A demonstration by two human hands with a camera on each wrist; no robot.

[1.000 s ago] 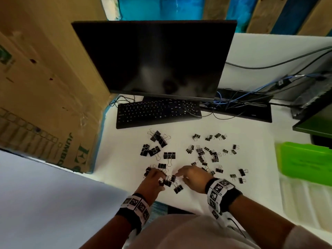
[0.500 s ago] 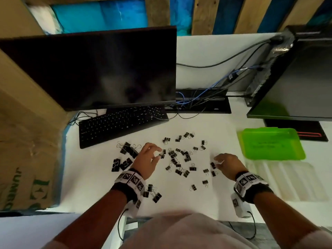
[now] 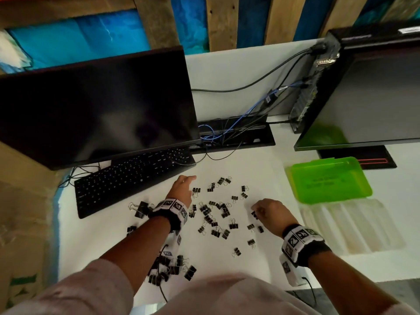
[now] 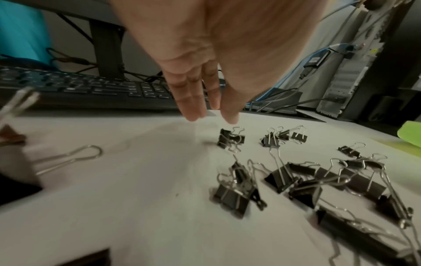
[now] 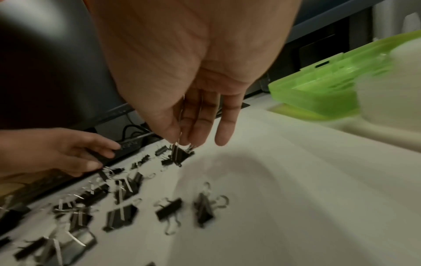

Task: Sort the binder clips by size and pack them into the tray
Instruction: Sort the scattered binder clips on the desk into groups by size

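Note:
Black binder clips lie in groups on the white desk: small clips (image 3: 216, 214) scattered in the middle, large clips (image 3: 142, 209) at the left, mid-sized clips (image 3: 170, 269) near the front edge. My left hand (image 3: 183, 188) hovers open with straight fingers (image 4: 196, 108) over the far side of the small ones, just short of a small clip (image 4: 230, 138), and holds nothing. My right hand (image 3: 269, 211) pinches one small clip (image 5: 181, 155) by its wire handle, just above the desk. The clear compartment tray (image 3: 354, 228) lies to the right, with its green lid (image 3: 329, 180) behind it.
A black keyboard (image 3: 131, 180) and a dark monitor (image 3: 95, 105) stand behind the clips at the left. A second monitor (image 3: 363, 98) and a tangle of cables (image 3: 238, 128) are at the back right. A cardboard box (image 3: 22, 223) borders the desk's left side.
Both hands left the near pile of mid-sized clips. The left hand reached forward over the small clips toward the keyboard. The right hand moved right and took hold of a small clip.

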